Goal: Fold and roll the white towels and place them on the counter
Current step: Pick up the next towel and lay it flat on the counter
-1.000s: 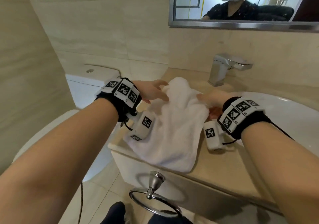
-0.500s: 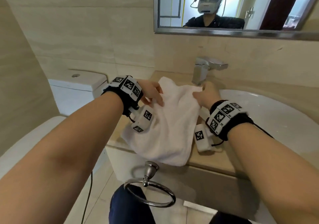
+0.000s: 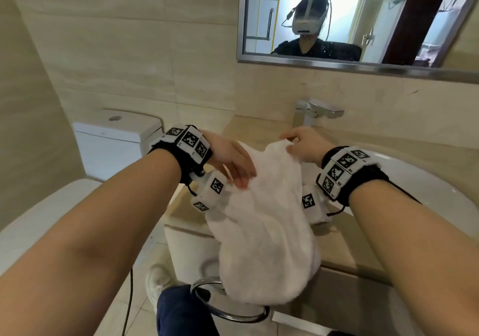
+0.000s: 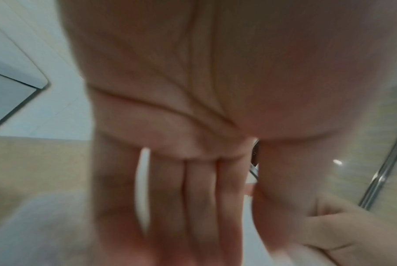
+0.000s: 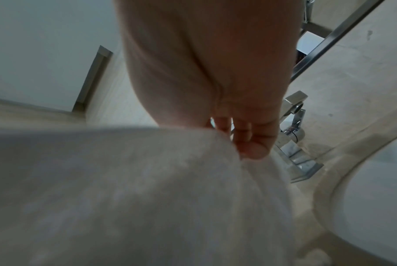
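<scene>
A white towel lies on the beige counter left of the basin, and its near end hangs over the front edge. My right hand pinches the towel's far edge and holds it lifted near the faucet; the right wrist view shows its fingers curled on the white towel. My left hand lies flat on the towel's left side with straight fingers. In the left wrist view that left hand fills the blurred picture, fingers extended side by side.
A chrome faucet stands behind the towel, and the white basin is to the right. A toilet tank sits at the left. A chrome towel ring hangs below the counter front. A mirror is on the wall.
The right hand has lifted the towel's far edge toward the faucet. The left hand has slid inward onto the towel. More of the towel now hangs over the counter front.
</scene>
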{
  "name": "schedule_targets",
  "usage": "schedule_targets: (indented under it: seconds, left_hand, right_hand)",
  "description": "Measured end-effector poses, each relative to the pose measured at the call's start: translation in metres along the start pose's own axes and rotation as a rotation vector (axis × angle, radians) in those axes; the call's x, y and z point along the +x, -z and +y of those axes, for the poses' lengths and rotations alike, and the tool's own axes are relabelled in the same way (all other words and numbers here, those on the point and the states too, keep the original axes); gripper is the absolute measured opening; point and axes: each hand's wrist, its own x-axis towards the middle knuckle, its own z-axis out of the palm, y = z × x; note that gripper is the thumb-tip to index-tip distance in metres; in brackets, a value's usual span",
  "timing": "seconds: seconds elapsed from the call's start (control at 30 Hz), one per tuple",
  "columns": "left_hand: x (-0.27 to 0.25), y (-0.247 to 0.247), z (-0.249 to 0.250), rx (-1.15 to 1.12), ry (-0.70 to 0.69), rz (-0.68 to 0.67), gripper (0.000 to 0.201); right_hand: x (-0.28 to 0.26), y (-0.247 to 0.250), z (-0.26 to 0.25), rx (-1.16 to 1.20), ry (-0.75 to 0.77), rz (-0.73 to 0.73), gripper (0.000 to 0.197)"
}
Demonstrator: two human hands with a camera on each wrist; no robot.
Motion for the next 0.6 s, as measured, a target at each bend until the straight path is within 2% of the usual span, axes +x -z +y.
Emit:
schedule_targets:
  seconds: [0.1,0.13,0.17,0.23,0.3,0.37,0.47,0.6]
  left_hand:
    - [0.02,0.016,-0.003,0.056,-0.047,0.385,0.018]
    - [0.026,0.02,-0.003,0.127,-0.023,0.466,0.028]
    - [0.032,0.022,-0.004,0.238,0.039,0.474,0.044]
    - [0.04,0.02,-0.006,0.388,0.167,0.394,0.071]
    - [0.048,0.017,-0.01,0.389,0.224,0.355,0.085]
    - [0.056,0.02,-0.019,0.336,0.243,0.379,0.095]
    - [0.061,0.025,-0.03,0.282,0.218,0.494,0.089]
    - [0.058,0.028,-0.027,0.343,0.08,0.651,0.052]
  right_hand:
    - [0.01,0.002,-0.008,-0.076,0.043,-0.112,0.041]
    - [0.014,0.003,-0.011,-0.077,0.055,-0.114,0.041]
    - [0.02,0.003,-0.013,-0.068,0.075,-0.107,0.04]
    - [0.029,0.004,-0.015,0.003,0.1,-0.085,0.039]
    - [0.035,0.006,-0.015,0.148,0.101,-0.073,0.039]
    - [0.038,0.009,-0.015,0.264,0.092,-0.083,0.041]
    - [0.042,0.006,-0.01,0.341,0.062,-0.108,0.045]
    - [0.042,0.008,0.002,0.449,0.046,-0.125,0.054]
